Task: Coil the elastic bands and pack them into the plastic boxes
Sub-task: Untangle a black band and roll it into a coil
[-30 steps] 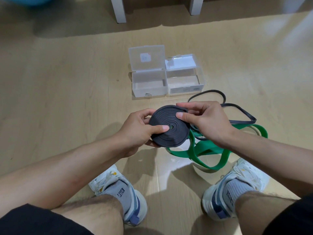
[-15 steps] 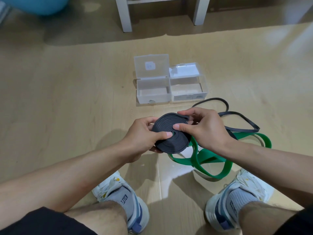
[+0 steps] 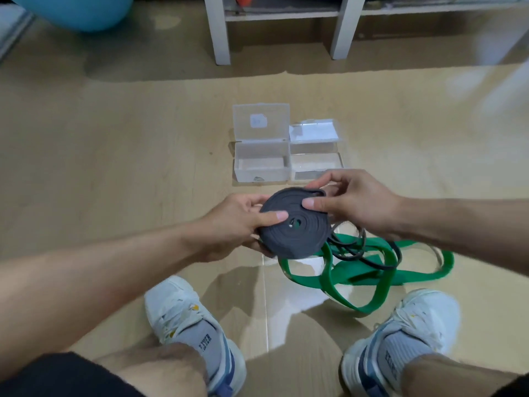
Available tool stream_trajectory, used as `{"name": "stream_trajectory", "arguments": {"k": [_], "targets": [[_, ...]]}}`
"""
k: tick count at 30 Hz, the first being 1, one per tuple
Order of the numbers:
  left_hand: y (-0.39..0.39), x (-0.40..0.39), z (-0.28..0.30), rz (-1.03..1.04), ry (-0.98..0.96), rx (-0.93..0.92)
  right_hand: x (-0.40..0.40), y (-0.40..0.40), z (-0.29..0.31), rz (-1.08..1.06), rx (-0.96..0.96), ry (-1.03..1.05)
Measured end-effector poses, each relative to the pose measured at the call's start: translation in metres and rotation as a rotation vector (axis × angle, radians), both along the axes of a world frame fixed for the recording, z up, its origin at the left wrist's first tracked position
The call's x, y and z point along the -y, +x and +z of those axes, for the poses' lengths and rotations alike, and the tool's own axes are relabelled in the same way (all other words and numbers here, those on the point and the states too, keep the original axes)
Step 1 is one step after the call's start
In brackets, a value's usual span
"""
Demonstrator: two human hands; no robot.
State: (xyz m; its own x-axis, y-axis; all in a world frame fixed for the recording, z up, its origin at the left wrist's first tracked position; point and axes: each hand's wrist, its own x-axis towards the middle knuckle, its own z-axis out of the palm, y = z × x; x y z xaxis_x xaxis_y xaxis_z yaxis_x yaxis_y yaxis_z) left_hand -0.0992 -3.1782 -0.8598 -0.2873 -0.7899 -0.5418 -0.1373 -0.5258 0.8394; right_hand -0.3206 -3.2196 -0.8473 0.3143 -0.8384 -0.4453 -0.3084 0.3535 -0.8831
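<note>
Currently, you are clamping the dark coiled band (image 3: 294, 224) between both hands, left hand (image 3: 229, 224) and right hand (image 3: 355, 202), fingers pinching its face, above the floor (image 3: 114, 173). Loosening risks it unwinding short of the plastic boxes (image 3: 286, 164).

Soft indoor light, glare on floor (image 3: 292, 308), edges blurred w/ wide-angle warp.

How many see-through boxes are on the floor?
2. The left plastic box and the right plastic box sit side by side on the floor, lids open, just beyond the hands. The right hand covers the right box's near corner.
</note>
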Motion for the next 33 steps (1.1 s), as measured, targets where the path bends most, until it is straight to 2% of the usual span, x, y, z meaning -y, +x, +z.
{"name": "stream_trajectory", "arguments": {"k": [4,7,11,14,15,17,19,21,24,28,33], "targets": [[0.015,0.038,0.020,-0.072,0.134,-0.050,0.045,0.011,0.016,0.033,-0.029,0.041],[0.032,0.085,0.015,-0.099,0.175,0.048,0.090,0.029,0.007,0.051,-0.047,0.042],[0.041,0.140,-0.019,-0.045,0.157,0.093,0.135,0.049,-0.025,-0.045,-0.126,-0.007],[0.038,0.161,-0.056,0.085,0.058,0.159,0.156,0.046,-0.044,-0.128,-0.195,-0.021],[0.038,0.166,-0.070,0.106,-0.023,0.276,0.161,0.043,-0.048,-0.137,-0.227,-0.031],[0.043,0.177,-0.095,0.058,-0.255,0.701,0.172,0.035,-0.053,-0.137,-0.295,-0.061],[0.048,0.182,-0.115,-0.169,-0.369,1.017,0.181,0.031,-0.057,-0.134,-0.328,-0.081],[0.048,0.182,-0.127,-0.472,-0.355,1.134,0.189,0.031,-0.064,-0.174,-0.320,-0.083],[0.043,0.172,-0.138,-0.583,-0.389,1.127,0.196,0.038,-0.082,-0.249,-0.273,-0.047],[0.042,0.148,-0.150,-0.580,-0.467,1.105,0.195,0.054,-0.103,-0.254,-0.230,-0.024],[0.050,0.123,-0.160,-0.571,-0.448,0.988,0.183,0.071,-0.123,-0.227,-0.198,0.052]]}}
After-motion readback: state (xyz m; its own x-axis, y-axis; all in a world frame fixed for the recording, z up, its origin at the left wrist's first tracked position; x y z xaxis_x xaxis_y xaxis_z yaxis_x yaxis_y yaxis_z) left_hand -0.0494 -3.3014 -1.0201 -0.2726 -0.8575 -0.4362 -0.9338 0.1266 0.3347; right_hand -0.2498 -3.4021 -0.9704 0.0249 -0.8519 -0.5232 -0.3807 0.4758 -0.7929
